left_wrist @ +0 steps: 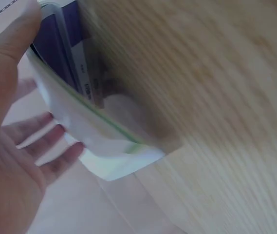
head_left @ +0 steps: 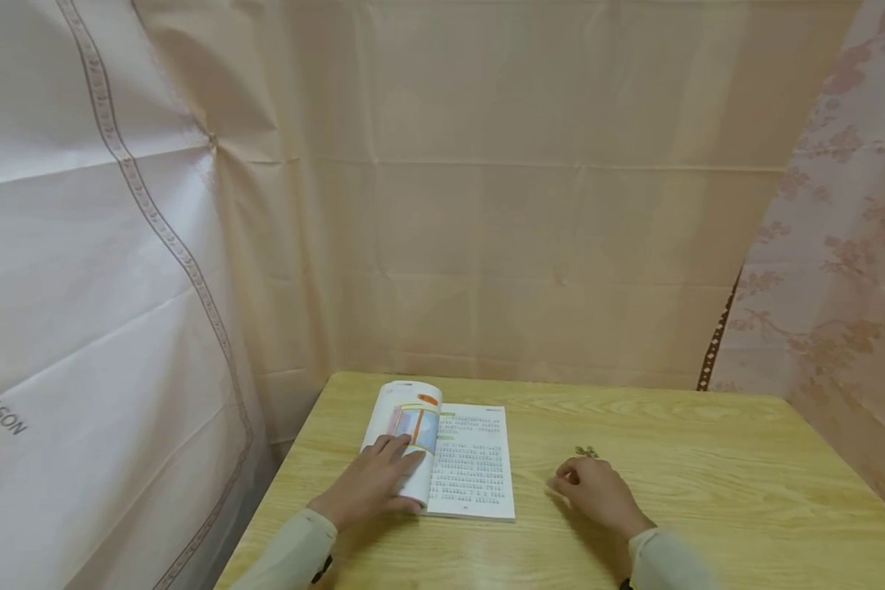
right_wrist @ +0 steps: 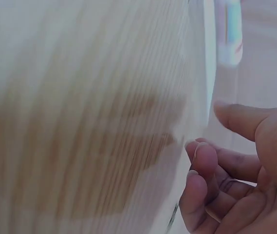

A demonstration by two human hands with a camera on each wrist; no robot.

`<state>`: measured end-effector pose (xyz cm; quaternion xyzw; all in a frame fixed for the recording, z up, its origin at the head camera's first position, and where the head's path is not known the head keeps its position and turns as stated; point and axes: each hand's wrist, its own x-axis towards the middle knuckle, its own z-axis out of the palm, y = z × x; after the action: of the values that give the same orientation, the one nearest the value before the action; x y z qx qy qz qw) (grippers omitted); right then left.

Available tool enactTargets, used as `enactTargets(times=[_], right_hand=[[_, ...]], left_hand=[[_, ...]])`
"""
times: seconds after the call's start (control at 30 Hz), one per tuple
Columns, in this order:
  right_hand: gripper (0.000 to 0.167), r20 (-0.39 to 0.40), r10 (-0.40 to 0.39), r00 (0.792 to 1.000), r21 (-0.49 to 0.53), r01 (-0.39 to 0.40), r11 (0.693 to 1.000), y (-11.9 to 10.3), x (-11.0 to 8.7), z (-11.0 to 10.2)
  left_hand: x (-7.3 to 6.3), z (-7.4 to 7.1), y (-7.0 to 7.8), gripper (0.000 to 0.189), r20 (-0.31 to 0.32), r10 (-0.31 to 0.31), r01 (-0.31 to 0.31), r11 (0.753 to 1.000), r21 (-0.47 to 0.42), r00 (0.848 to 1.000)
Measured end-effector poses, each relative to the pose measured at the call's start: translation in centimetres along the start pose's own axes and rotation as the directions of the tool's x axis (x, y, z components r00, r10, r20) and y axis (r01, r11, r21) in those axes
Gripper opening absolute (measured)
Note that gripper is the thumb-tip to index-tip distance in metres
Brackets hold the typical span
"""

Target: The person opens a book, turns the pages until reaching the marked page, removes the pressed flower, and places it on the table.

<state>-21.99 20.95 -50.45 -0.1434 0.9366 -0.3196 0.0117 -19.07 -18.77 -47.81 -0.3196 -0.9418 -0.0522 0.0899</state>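
An open book lies on the left part of the table, its left pages curled up and over. A coloured picture fills the left page, and printed text covers the right one. My left hand grips the curled left side, fingers spread over the picture page and thumb at the lower edge. In the left wrist view, the hand has the bent book between thumb and fingers. To the right of the book, my right hand hovers with loosely curled fingers, holding nothing. Just beyond it lies a small gold-coloured object, its kind unclear.
The wood-grain table extends to the right of both hands. A beige cloth hangs behind its far edge. A pale printed cloth hangs on the left, a flowered one on the right.
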Motion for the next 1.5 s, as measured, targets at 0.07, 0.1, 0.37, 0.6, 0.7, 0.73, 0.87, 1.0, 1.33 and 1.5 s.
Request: enactTargets(times=[0.07,0.1,0.37,0.6,0.7,0.73,0.87,1.0,1.33,1.5], right_hand=[[0.032,0.027,-0.043,0.999,-0.003,0.043,0.999,-1.1,-0.1,0.6],[0.036,0.046,-0.070,0.997,-0.002,0.070,0.998,-1.7,-0.2,0.9],[0.031,0.163,-0.233,0.959,-0.032,0.241,0.970,-5.4,-0.7,2.8],[0.039,0.134,-0.251,0.959,-0.160,0.271,0.949,-6.0,-1.1,3.8],[0.042,0.111,-0.247,0.963,-0.196,0.264,0.944,-6.1,-1.2,3.9],[0.043,0.102,-0.246,0.964,-0.203,0.262,0.943,-6.1,-1.2,3.9],[0.043,0.080,-0.242,0.967,-0.212,0.254,0.944,-6.1,-1.2,3.8],[0.032,0.063,-0.224,0.973,-0.205,0.232,0.951,-5.9,-1.2,3.7],[0.026,0.027,-0.249,0.968,-0.187,0.249,0.950,-5.3,-1.0,4.0],[0.030,0.012,-0.273,0.962,-0.194,0.270,0.943,-5.4,-0.9,4.1]], left_hand=[[-0.3,0.0,-0.3,0.078,-0.032,0.030,-0.030,1.000,-0.005,0.999],[-0.4,0.1,-0.4,0.075,-0.053,0.047,-0.047,0.999,-0.002,0.997],[-1.2,-0.2,-1.8,0.059,-0.321,0.181,-0.145,0.980,0.134,0.929],[-0.6,-0.4,-1.6,0.063,-0.475,0.200,-0.181,0.980,0.085,0.857],[0.1,-0.3,-0.8,0.061,-0.499,0.187,-0.220,0.976,-0.006,0.846],[0.4,-0.2,-0.4,0.059,-0.500,0.183,-0.232,0.972,-0.037,0.847],[1.4,-0.1,1.3,0.050,-0.473,0.132,-0.235,0.958,-0.164,0.871],[2.4,-0.2,3.3,0.067,-0.368,0.021,-0.131,0.953,-0.275,0.929],[4.4,1.6,6.6,0.051,-0.227,0.100,-0.100,0.995,0.012,0.969],[4.3,2.7,7.3,0.016,-0.173,0.174,-0.156,0.982,0.110,0.969]])
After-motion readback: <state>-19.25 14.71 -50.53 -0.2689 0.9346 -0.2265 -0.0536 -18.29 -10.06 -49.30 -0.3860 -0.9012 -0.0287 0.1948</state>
